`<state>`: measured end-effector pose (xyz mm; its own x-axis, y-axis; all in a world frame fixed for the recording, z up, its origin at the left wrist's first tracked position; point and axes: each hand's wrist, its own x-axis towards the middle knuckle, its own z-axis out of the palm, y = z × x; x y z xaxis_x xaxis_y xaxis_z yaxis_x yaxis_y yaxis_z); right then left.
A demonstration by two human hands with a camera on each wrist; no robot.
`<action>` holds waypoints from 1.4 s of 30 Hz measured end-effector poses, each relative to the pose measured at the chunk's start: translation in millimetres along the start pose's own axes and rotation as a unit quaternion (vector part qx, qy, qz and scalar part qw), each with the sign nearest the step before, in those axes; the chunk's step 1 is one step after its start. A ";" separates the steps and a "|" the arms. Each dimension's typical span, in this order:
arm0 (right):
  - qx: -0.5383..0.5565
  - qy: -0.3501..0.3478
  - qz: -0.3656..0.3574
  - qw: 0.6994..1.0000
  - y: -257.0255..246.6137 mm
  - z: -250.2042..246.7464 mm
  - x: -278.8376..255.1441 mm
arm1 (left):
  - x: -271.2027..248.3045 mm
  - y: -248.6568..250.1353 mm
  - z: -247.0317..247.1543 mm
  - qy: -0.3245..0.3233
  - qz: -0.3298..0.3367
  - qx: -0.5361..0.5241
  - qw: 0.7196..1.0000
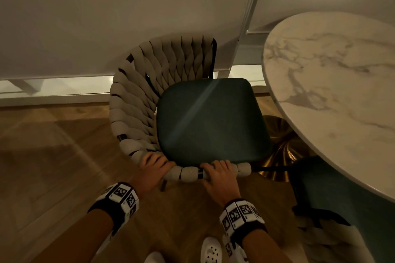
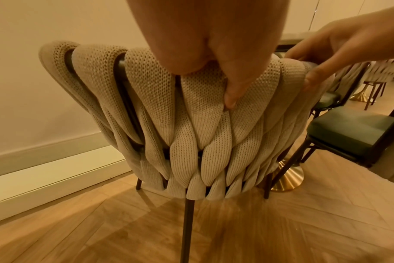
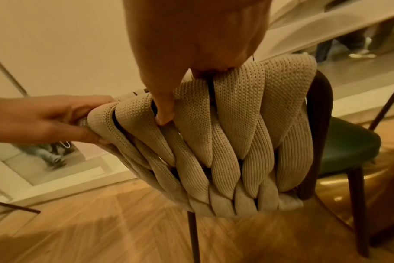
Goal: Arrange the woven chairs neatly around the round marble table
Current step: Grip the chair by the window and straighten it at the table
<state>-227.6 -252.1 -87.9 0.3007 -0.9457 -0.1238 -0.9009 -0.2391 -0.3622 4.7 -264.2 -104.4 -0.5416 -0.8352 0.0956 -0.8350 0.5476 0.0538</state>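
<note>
Hands: left hand (image 1: 154,164) and right hand (image 1: 220,172) both gripped woven chair (image 1: 149,83) top rail.
Table: round marble table (image 1: 333,83) lay beyond right hand; seat faced it.

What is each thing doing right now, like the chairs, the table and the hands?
Beige woven chair with dark green seat: upright beside the table, gripped at its top rail.
Round white marble table: standing on a gold base.
Second woven chair: seat tucked partly under the table.
Left hand: grips the rail.
Right hand: grips the rail.
</note>
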 end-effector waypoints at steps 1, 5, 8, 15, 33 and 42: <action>0.001 0.003 0.000 1.000 0.4 0.1 -0.6 | -0.2 -1.9 1.0 0.006 0.001 -0.007 1.000; 0.001 0.013 -0.015 1.000 2.6 -6.1 6.6 | 3.3 -7.8 -0.6 0.018 0.029 0.018 0.999; 0.017 0.014 -0.017 1.000 -0.7 -10.0 16.9 | 10.6 -13.8 -4.9 -0.040 0.006 0.016 0.999; 0.014 -0.036 -0.011 0.999 -3.5 -14.0 23.4 | 13.0 -13.9 -19.6 -0.095 -0.039 -0.042 0.994; -0.070 -0.222 0.021 0.972 33.1 -25.9 52.0 | 7.1 -31.3 -16.6 -0.083 -0.163 -0.103 0.978; -0.084 -0.218 0.037 0.972 24.9 -37.4 47.5 | 15.6 -25.3 -34.5 -0.199 -0.174 -0.065 0.962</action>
<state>-247.4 -311.3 -68.3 0.3041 -0.7866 -0.5374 -0.9525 -0.2407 -0.1866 20.7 -289.4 -70.0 -0.2465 -0.9086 -0.3372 -0.9675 0.2105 0.1402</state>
